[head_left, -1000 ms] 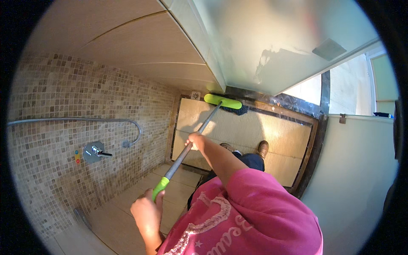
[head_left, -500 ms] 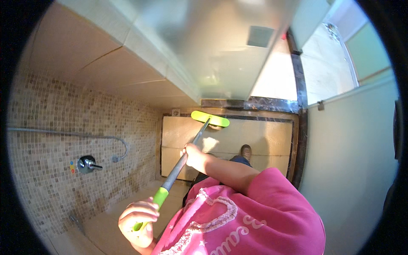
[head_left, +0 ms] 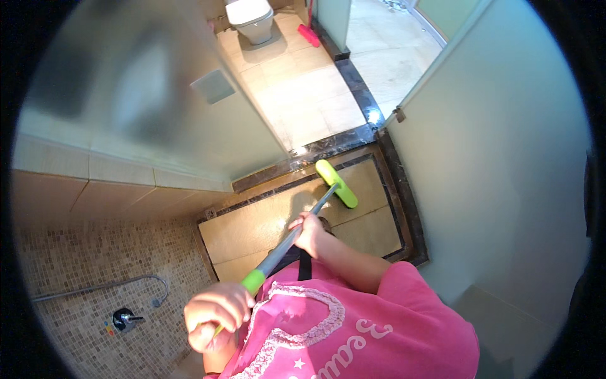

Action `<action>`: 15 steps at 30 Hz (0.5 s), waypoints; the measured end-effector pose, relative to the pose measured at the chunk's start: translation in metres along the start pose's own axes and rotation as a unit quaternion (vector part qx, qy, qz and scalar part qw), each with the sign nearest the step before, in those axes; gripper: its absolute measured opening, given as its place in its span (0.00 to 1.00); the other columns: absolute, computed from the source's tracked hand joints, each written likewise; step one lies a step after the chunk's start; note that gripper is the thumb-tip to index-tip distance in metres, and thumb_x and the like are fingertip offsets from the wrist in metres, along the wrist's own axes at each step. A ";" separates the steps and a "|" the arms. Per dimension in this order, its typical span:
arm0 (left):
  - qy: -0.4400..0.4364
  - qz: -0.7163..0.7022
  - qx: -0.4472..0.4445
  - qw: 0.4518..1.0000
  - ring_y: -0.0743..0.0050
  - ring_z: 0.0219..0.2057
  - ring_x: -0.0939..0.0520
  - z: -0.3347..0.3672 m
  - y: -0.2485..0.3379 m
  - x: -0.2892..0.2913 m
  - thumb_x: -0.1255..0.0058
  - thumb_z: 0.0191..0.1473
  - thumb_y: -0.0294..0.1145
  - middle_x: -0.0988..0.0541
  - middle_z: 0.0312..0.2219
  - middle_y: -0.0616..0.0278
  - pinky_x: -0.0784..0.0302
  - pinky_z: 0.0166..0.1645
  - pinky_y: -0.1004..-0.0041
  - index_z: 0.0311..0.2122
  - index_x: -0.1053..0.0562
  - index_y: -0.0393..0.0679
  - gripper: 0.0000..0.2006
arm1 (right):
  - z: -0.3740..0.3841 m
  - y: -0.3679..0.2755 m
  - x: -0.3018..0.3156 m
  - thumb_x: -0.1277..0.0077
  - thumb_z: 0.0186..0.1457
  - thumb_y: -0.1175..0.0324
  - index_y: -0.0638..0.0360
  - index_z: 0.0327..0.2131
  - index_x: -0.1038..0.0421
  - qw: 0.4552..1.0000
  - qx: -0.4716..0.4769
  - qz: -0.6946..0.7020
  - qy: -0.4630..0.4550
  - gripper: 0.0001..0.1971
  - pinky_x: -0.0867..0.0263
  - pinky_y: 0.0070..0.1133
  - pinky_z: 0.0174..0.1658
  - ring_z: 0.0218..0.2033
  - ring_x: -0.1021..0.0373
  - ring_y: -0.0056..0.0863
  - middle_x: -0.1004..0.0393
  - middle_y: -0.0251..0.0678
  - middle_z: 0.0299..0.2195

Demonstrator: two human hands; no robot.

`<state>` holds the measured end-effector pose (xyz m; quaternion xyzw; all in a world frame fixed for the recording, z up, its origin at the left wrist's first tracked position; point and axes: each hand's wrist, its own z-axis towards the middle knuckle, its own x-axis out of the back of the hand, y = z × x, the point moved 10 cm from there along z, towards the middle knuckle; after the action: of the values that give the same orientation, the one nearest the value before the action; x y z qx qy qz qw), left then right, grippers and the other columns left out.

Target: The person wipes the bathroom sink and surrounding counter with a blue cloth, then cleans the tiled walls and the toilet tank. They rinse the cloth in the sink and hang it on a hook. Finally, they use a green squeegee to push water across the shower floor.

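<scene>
A long broom with a lime green head (head_left: 337,184) and a grey pole (head_left: 279,252) slants across the view, from my waist to the shower floor ahead. My left hand (head_left: 218,316) is wrapped round the green grip at the pole's upper end, close to my pink shirt. Farther down, the fingers of my right hand (head_left: 308,234) close round the grey pole. The head rests on the beige floor tiles (head_left: 243,234), toward the dark border by the doorway. Its bristles are hidden from above.
Frosted glass panels (head_left: 499,164) rise at the right and at the left, above a tiled ledge (head_left: 120,183). A dark stone threshold (head_left: 328,144) edges the floor. Beyond stand a toilet (head_left: 252,19) and a pink-headed tool (head_left: 308,36). A shower tap (head_left: 125,319) sits on the mosaic wall.
The view has swung to the right, bringing the toilet into sight. The broom head has turned and moved right along the floor. Both hands keep their hold on the broom.
</scene>
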<state>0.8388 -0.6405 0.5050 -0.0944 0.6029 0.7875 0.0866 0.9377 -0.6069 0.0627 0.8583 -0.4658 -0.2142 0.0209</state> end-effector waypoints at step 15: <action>0.084 -0.070 0.105 0.988 0.61 0.27 0.27 0.120 -0.237 -0.011 0.66 0.59 0.48 0.32 0.14 0.62 0.31 0.52 0.57 0.13 0.38 0.47 0.25 | 0.151 -0.285 -0.016 0.67 0.69 0.67 0.52 0.29 0.46 0.982 0.163 0.074 -0.051 0.11 0.38 0.20 0.17 0.14 0.44 0.21 0.45 0.27 0.17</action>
<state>0.9037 -0.4640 0.3167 -0.1924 0.6795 0.7008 0.1004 1.0970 -0.4085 -0.1361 0.8015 -0.5570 -0.1765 -0.1276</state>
